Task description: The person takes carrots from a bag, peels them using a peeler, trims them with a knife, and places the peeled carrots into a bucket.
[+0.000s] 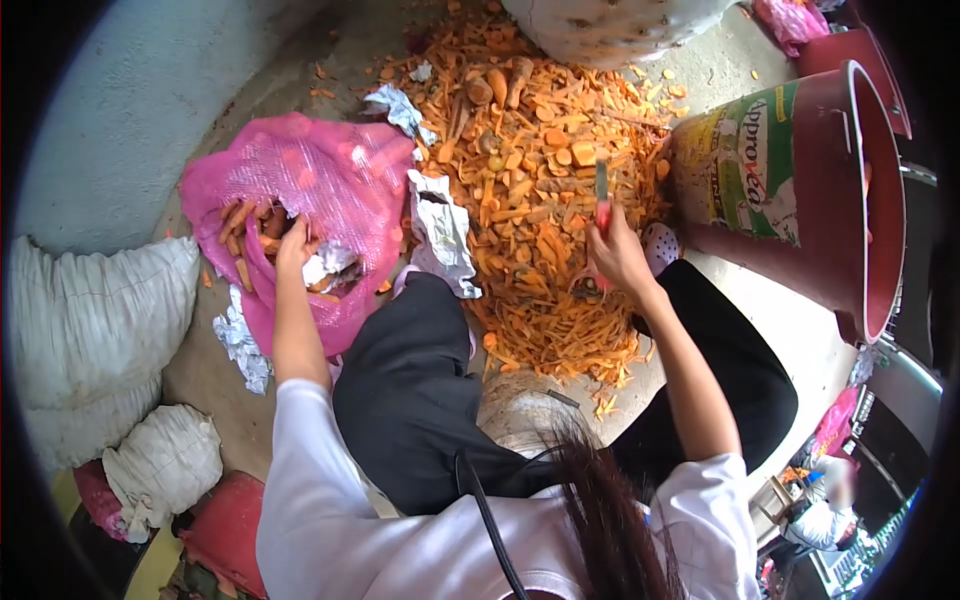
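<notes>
My left hand (292, 246) reaches into the mouth of a pink mesh bag (335, 185) that holds carrots (236, 218) and crumpled paper. Its fingertips are hidden among the contents, so their grip does not show. Closed around a red handle, my right hand (622, 255) holds a knife (601, 182) with its short blade pointing away from me. Under that hand spreads a big heap of orange carrot peelings and cut pieces (520, 230). A few whole carrots (519, 82) lie at the heap's far side.
A large maroon bucket (690, 185) leans at the right, beside the heap. White sacks (100, 330) stand at the left, and another pale sack (620, 30) is at the top. Torn paper (443, 235) lies between bag and heap. Another person (825, 515) sits far right.
</notes>
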Action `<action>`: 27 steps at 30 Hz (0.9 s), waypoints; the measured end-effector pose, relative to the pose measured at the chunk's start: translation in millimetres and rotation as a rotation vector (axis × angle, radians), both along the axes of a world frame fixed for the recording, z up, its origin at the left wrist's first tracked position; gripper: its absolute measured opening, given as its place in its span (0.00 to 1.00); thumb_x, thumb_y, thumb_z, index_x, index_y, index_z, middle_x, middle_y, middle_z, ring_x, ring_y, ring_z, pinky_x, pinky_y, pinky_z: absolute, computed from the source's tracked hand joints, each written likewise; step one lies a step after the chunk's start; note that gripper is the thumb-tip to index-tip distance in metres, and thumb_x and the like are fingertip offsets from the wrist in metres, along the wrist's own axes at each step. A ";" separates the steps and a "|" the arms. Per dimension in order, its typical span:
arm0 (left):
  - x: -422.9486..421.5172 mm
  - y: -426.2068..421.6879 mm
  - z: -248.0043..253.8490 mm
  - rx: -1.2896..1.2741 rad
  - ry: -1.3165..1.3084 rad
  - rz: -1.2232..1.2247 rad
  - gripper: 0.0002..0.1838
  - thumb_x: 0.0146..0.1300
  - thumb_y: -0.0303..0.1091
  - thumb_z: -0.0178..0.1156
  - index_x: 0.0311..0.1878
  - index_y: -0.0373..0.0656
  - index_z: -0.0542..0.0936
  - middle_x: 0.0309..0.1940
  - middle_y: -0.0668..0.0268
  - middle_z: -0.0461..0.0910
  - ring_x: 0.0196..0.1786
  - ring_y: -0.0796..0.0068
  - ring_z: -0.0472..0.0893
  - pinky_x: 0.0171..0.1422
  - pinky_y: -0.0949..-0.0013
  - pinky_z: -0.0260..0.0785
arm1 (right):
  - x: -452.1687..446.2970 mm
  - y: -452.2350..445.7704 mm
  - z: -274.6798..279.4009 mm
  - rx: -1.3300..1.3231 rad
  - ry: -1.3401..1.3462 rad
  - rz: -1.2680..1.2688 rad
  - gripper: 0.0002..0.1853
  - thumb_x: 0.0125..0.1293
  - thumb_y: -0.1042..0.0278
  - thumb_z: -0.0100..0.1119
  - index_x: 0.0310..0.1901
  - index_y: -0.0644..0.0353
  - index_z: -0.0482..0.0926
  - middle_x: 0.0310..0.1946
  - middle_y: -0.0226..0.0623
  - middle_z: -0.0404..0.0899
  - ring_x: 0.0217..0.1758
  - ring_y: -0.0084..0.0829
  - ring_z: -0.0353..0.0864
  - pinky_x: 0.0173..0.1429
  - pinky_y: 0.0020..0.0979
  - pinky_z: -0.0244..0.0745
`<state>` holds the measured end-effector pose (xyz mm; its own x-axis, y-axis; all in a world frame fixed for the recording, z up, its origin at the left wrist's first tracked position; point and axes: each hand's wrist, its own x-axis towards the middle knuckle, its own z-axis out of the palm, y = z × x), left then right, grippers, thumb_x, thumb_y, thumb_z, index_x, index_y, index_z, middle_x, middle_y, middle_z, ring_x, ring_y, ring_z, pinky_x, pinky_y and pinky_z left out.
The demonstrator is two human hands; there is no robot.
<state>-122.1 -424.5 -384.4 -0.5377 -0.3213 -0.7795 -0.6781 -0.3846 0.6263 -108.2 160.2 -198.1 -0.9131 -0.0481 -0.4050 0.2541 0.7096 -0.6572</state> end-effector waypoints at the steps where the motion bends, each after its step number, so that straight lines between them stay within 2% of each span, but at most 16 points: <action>1: 2.3 6.3 17.2 0.122 0.051 0.056 0.14 0.61 0.36 0.59 0.43 0.34 0.74 0.37 0.55 0.76 0.43 0.59 0.78 0.47 0.56 0.77 | 10.7 13.2 -3.8 -0.006 0.031 0.040 0.13 0.67 0.64 0.49 0.41 0.66 0.63 0.21 0.56 0.74 0.25 0.57 0.77 0.29 0.48 0.69; 3: 26.5 10.7 51.0 0.360 0.140 0.184 0.15 0.60 0.34 0.61 0.44 0.33 0.74 0.39 0.53 0.76 0.46 0.58 0.77 0.50 0.58 0.76 | 21.3 20.8 41.5 0.029 -0.012 0.150 0.14 0.66 0.63 0.50 0.40 0.67 0.64 0.23 0.60 0.75 0.29 0.58 0.78 0.32 0.50 0.70; 4: 34.7 11.8 72.3 0.623 0.124 0.200 0.22 0.58 0.32 0.63 0.52 0.31 0.70 0.47 0.49 0.73 0.51 0.55 0.76 0.55 0.60 0.75 | 25.7 27.9 55.3 0.071 -0.054 0.227 0.14 0.65 0.62 0.52 0.39 0.67 0.66 0.25 0.61 0.76 0.33 0.58 0.78 0.35 0.50 0.71; 6: 53.7 53.8 142.0 0.904 0.263 0.350 0.34 0.57 0.30 0.64 0.64 0.33 0.60 0.59 0.43 0.65 0.56 0.51 0.74 0.57 0.61 0.76 | 30.5 31.8 95.3 0.112 -0.127 0.382 0.14 0.64 0.63 0.53 0.41 0.67 0.67 0.26 0.60 0.77 0.35 0.57 0.78 0.38 0.50 0.71; 9: 66.0 100.4 212.1 0.903 0.634 0.149 0.41 0.57 0.28 0.62 0.70 0.35 0.50 0.65 0.43 0.59 0.59 0.49 0.73 0.56 0.60 0.78 | 35.8 26.5 153.9 0.021 -0.083 0.388 0.14 0.63 0.64 0.54 0.43 0.66 0.67 0.28 0.58 0.77 0.36 0.57 0.78 0.39 0.48 0.71; 12: 45.8 149.3 273.7 0.972 0.856 -0.100 0.41 0.58 0.27 0.62 0.70 0.35 0.50 0.66 0.45 0.58 0.59 0.49 0.74 0.52 0.56 0.80 | 28.4 16.4 190.0 -0.095 -0.091 0.276 0.15 0.66 0.60 0.55 0.43 0.64 0.68 0.25 0.48 0.76 0.28 0.41 0.78 0.36 0.37 0.71; 13: 35.0 164.1 296.0 0.987 0.818 -0.114 0.38 0.57 0.29 0.62 0.68 0.36 0.55 0.64 0.48 0.63 0.57 0.49 0.75 0.50 0.51 0.80 | 26.8 10.3 197.0 -0.198 -0.049 0.222 0.14 0.68 0.60 0.54 0.42 0.64 0.68 0.25 0.45 0.76 0.28 0.36 0.77 0.36 0.35 0.71; 16: 2.3 207.7 339.4 0.880 0.747 -0.246 0.31 0.58 0.33 0.62 0.64 0.37 0.63 0.57 0.48 0.71 0.56 0.49 0.76 0.51 0.47 0.79 | 23.8 5.2 215.1 -0.490 0.100 0.074 0.13 0.72 0.60 0.50 0.42 0.63 0.68 0.26 0.37 0.74 0.29 0.25 0.75 0.37 0.29 0.71; 18: -16.2 253.5 380.5 0.845 0.818 -0.374 0.31 0.60 0.40 0.62 0.61 0.32 0.64 0.54 0.46 0.71 0.59 0.49 0.73 0.55 0.47 0.76 | 20.4 6.9 211.3 -0.676 0.224 0.031 0.12 0.73 0.61 0.47 0.42 0.64 0.69 0.27 0.33 0.74 0.31 0.21 0.74 0.38 0.27 0.71; 19: -18.2 280.3 402.3 0.879 0.732 -0.276 0.29 0.60 0.44 0.62 0.57 0.34 0.68 0.49 0.49 0.75 0.56 0.51 0.75 0.55 0.45 0.75 | 19.2 9.3 204.4 -0.674 0.342 0.017 0.12 0.74 0.62 0.46 0.43 0.65 0.69 0.28 0.33 0.74 0.32 0.20 0.74 0.38 0.26 0.72; 20: -20.2 304.8 411.9 0.769 0.704 -0.274 0.28 0.57 0.45 0.65 0.52 0.35 0.70 0.48 0.54 0.75 0.53 0.56 0.77 0.57 0.44 0.72 | 18.1 9.7 206.0 -0.783 0.350 -0.012 0.13 0.73 0.62 0.47 0.43 0.67 0.70 0.30 0.34 0.76 0.33 0.20 0.74 0.39 0.26 0.72; 22: -18.0 353.0 416.4 0.811 0.541 -0.099 0.26 0.55 0.45 0.67 0.48 0.37 0.70 0.43 0.59 0.76 0.50 0.60 0.77 0.61 0.44 0.69 | 18.7 12.8 209.2 -0.653 0.387 0.008 0.13 0.72 0.62 0.48 0.43 0.67 0.69 0.30 0.39 0.78 0.34 0.27 0.77 0.40 0.30 0.73; 23: -12.6 377.1 416.0 0.757 0.540 -0.073 0.26 0.52 0.43 0.68 0.47 0.38 0.69 0.40 0.61 0.76 0.48 0.63 0.78 0.62 0.45 0.67 | 17.6 12.7 202.1 -0.485 0.455 0.036 0.14 0.71 0.62 0.49 0.44 0.67 0.69 0.31 0.47 0.79 0.35 0.39 0.80 0.42 0.36 0.74; 24: -11.0 391.4 400.8 0.844 0.545 -0.054 0.25 0.52 0.37 0.67 0.48 0.37 0.67 0.40 0.61 0.75 0.46 0.65 0.77 0.60 0.49 0.70 | 22.9 11.1 214.4 -0.434 0.444 0.030 0.15 0.70 0.60 0.48 0.44 0.66 0.69 0.34 0.53 0.79 0.37 0.49 0.80 0.42 0.41 0.73; 27: -0.9 409.3 359.8 1.337 0.252 0.123 0.19 0.54 0.29 0.62 0.47 0.36 0.68 0.39 0.61 0.74 0.46 0.65 0.76 0.57 0.57 0.73 | 32.2 11.5 218.1 -0.447 0.409 0.002 0.16 0.67 0.59 0.47 0.40 0.68 0.68 0.32 0.57 0.78 0.39 0.55 0.79 0.43 0.45 0.72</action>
<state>-123.0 -15.1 -24.6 -0.7332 0.5376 -0.4164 -0.5193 -0.8380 -0.1674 -76.0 171.7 20.0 -0.9902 -0.1344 0.0385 -0.0829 0.3426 -0.9358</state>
